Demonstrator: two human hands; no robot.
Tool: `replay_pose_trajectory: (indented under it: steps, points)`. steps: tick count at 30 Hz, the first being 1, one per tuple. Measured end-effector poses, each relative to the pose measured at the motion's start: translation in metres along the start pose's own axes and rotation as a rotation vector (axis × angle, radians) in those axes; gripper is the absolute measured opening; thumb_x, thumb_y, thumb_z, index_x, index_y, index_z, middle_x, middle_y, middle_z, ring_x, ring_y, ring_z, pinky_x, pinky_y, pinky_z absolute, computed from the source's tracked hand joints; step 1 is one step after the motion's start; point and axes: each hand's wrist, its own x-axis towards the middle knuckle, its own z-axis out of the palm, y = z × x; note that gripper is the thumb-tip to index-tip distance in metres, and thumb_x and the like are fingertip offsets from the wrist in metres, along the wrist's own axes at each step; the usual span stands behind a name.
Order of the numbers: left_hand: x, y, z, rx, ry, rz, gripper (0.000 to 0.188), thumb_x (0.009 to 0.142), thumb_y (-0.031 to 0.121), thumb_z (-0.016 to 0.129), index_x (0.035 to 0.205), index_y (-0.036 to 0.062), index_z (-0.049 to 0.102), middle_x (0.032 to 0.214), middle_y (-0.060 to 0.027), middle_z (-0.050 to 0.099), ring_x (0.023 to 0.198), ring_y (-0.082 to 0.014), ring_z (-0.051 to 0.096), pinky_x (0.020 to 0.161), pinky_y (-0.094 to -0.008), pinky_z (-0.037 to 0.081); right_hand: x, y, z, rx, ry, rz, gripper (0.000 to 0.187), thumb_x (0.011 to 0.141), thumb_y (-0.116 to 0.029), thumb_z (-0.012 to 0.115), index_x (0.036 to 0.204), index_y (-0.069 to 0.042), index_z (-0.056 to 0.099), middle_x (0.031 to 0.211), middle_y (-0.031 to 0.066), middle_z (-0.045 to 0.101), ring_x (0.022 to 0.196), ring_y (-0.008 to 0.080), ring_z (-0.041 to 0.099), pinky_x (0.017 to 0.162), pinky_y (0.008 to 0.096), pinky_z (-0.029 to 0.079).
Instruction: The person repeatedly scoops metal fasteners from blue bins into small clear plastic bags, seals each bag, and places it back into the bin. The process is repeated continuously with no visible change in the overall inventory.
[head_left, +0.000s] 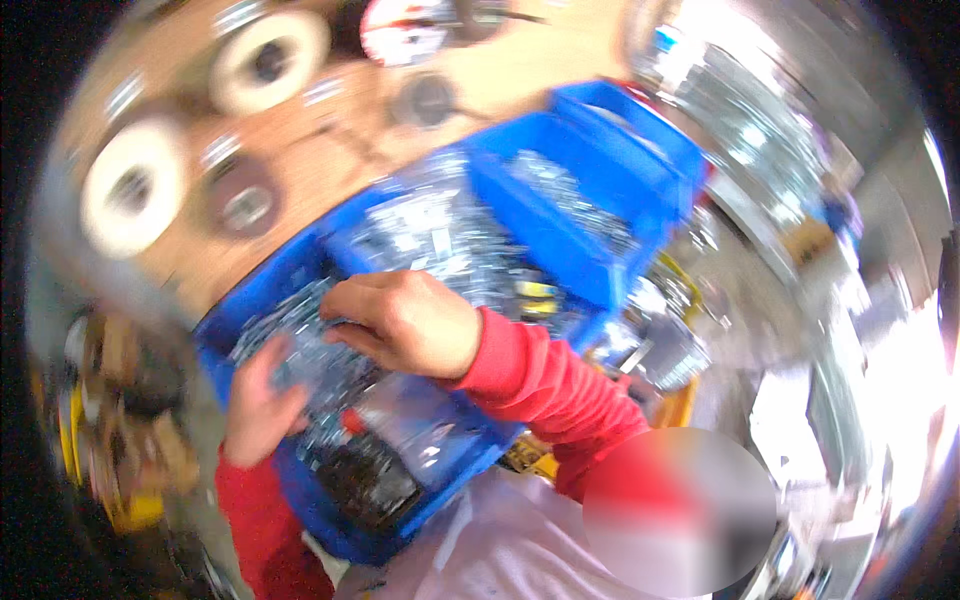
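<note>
Here's the right hand [405, 322], arched over the open blue plastic bin [345, 542] at near left, fingers curled together; whether they grip anything, I can't tell! Left hand [262, 400], blurred, open and apparently unladen, over that bin's left side. Small shiny silvery metal pieces [292, 322] heap inside, around and below both hands!

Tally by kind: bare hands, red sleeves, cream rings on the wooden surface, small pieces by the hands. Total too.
Bare hands: 2 (left hand, right hand)
Red sleeves: 2
Cream rings: 2
Small pieces: too many and blurred to count
Total, pieces excluded: 6
</note>
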Motion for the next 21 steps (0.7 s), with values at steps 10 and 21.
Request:
replay_pose_trajectory:
  steps: [10,21]
  points:
    - [0.014,-0.083,-0.027,-0.007,0.244,-0.042,0.058,0.088,-0.003,0.049,0.146,-0.0019,0.049,0.139,-0.0197,0.060,0.064,-0.0108,0.061,0.039,-0.0214,0.045,-0.248,0.213,-0.243,-0.942,-0.166,1.089,0.024,0.088,-0.026,0.067,0.100,-0.006,0.075,0.099,0.0172,0.076,0.090,0.0376,0.073,0.080,0.0474,0.057]
    - [0.006,-0.086,-0.038,0.061,0.197,-0.108,0.062,0.089,0.005,0.055,0.150,-0.0011,0.046,0.141,-0.0170,0.061,0.069,-0.0119,0.065,0.040,-0.0221,0.045,-0.277,0.271,-0.195,-0.947,-0.570,1.250,0.030,0.093,-0.024,0.056,0.120,-0.016,0.067,0.113,0.0240,0.072,0.100,0.0387,0.073,0.080,0.0522,0.060]
